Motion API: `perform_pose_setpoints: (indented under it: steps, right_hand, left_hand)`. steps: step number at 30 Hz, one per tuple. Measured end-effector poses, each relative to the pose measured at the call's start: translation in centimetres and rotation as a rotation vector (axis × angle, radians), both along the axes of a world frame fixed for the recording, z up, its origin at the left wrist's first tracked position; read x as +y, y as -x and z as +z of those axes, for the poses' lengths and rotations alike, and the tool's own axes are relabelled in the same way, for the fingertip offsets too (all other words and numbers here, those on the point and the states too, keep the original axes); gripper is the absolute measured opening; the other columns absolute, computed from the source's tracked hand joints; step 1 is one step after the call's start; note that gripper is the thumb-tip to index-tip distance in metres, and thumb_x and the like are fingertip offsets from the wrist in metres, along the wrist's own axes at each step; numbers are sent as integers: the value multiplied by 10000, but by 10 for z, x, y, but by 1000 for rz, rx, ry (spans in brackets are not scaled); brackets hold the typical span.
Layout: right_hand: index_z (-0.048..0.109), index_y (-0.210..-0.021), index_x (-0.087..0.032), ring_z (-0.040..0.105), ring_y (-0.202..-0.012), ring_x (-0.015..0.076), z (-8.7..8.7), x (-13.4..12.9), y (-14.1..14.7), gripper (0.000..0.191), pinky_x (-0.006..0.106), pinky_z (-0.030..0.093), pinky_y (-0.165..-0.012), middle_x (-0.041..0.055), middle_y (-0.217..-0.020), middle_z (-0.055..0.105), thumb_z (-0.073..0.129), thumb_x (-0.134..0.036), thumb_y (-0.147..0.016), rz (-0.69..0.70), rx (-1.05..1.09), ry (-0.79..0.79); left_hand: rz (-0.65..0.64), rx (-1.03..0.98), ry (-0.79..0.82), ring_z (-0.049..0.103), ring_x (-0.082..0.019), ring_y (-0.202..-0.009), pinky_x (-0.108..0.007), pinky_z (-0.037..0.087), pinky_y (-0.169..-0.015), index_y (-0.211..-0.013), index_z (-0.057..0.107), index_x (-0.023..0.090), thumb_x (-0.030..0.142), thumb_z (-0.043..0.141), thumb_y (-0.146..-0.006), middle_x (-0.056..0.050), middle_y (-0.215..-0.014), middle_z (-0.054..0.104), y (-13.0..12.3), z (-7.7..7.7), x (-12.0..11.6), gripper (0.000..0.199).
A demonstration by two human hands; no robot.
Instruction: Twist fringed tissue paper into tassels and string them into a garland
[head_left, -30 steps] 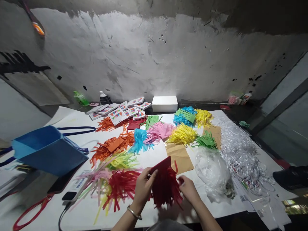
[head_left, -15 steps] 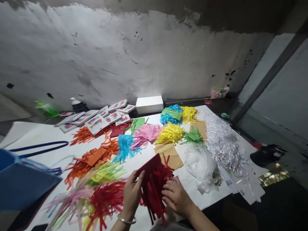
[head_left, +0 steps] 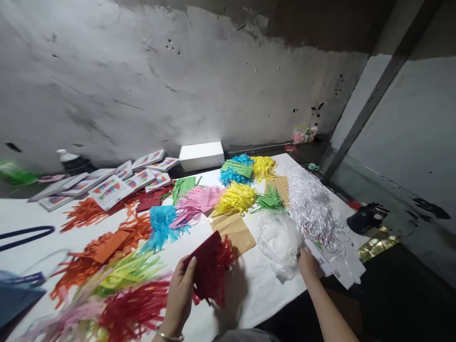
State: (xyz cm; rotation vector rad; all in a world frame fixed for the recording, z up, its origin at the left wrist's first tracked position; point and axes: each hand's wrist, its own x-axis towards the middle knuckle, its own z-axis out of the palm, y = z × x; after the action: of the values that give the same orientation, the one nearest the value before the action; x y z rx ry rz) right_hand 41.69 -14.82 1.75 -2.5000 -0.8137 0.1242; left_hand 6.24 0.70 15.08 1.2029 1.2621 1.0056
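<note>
My left hand (head_left: 181,290) grips a dark red fringed paper tassel (head_left: 210,270) by its flat uncut edge, with the cut strips hanging to the right. At the right side of a crumpled heap of clear plastic bags (head_left: 278,242), my right hand (head_left: 307,262) has its fingers drawn together on the edge of the plastic. Its fingertips are partly hidden there. A brown paper piece (head_left: 237,232) lies just behind the red tassel. Beyond the plastic spreads a tangled pile of shiny white string (head_left: 309,199).
Fringed paper in orange (head_left: 107,247), blue (head_left: 162,223), pink (head_left: 201,199), yellow (head_left: 235,197) and red (head_left: 135,308) covers the white-topped table. Several printed packs (head_left: 110,190) and a white box (head_left: 201,156) sit by the wall. A black object (head_left: 366,218) stands at the right edge.
My right hand has left the red tassel and moved right to the plastic bags. My left hand still holds the tassel. The view has turned to the right.
</note>
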Motion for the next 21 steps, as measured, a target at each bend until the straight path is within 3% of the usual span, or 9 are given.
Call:
perform_pose_setpoints:
  steps: [4,7,9,11,13,14,17,21]
  right_hand:
    - [535,-528,-230,593,-625,234,-3,-19,-14,155,318,427,-595,55,-605,596,556,-160,-664,65,21,-2]
    - [606,-661,-210,611,-724,269,19,-19,-6,93,362,471,-660,110,-741,641,545,-244,-723,93,-18,-63]
    - [650,-821,-190,612,-832,280,44,-7,31,203,398,479,-745,146,-919,652,499,-326,-815,155,-103,-245]
    - [664,-875,-211,618,-828,251,72,13,91,237,388,487,-781,113,-892,662,469,-345,-892,445,-72,-444]
    - [669,-997,-236,612,-921,247,97,37,156,211,384,488,-830,98,-964,670,490,-308,-911,808,-10,-483]
    - [659,-1065,-237,604,-959,254,106,48,184,227,395,485,-850,99,-1006,669,507,-294,-907,903,-29,-492]
    - [647,-1124,-197,602,-936,273,121,71,237,274,433,471,-848,121,-1015,672,482,-221,-906,945,-157,-472]
    - [679,-984,-202,595,-829,231,124,75,247,219,384,458,-790,79,-869,669,480,-177,-897,887,-99,-437]
  left_hand:
    - [-39,-101,75,652,-233,-826,-296,529,-668,-1027,655,148,570,671,-712,-71,-945,719,0,-4,-6,527]
    - [-44,-155,116,642,-197,-780,-271,509,-653,-1038,662,140,523,658,-756,-70,-928,718,1,-7,-14,475]
    - [-59,-189,134,632,-182,-767,-267,502,-664,-1046,663,137,502,643,-781,-67,-905,714,-2,-7,-22,452]
    - [-99,-217,147,625,-181,-765,-273,502,-673,-1044,664,132,508,623,-797,-70,-893,709,-7,-6,-31,451]
    - [-140,-239,143,622,-187,-779,-285,508,-697,-1001,670,130,528,601,-806,-76,-887,704,-12,-6,-40,448]
    - [-146,-251,135,620,-191,-798,-292,510,-722,-970,671,134,539,583,-814,-78,-892,702,-15,-6,-44,443]
    - [-117,-281,129,619,-205,-859,-315,510,-795,-913,657,153,573,488,-853,-94,-926,697,-16,-8,-52,457]
    - [-73,-273,132,617,-223,-975,-334,488,-893,-950,658,175,546,459,-867,-115,-1075,677,-6,-14,-57,428]
